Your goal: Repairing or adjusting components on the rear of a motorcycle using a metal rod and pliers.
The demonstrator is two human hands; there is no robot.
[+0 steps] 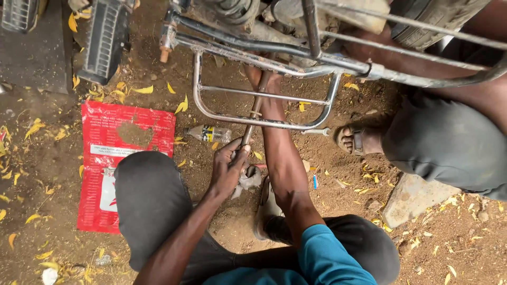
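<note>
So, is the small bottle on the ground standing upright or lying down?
Lying down. The bottle rests on its side on the dirt, long axis along the ground, beside the red sheet and below the metal frame.

We are looking down at an open-air, roadside sort of repair spot, a makeshift vehicle workshop set on bare ground. The floor is brown dirt (338,174) strewn with small yellow fallen leaves (182,105), which tells us we are outdoors, near trees. Overhead in the view sits the greasy underside of a motorcycle frame (296,50) with bent metal guard bars (264,121) and part of a tyre (438,16). A flattened red plastic sack (127,158) lies on the dirt like a work mat. Nearby we see a small discarded bottle (211,133), a flat stone (412,198) and dark ribbed machine parts (103,39).
</note>
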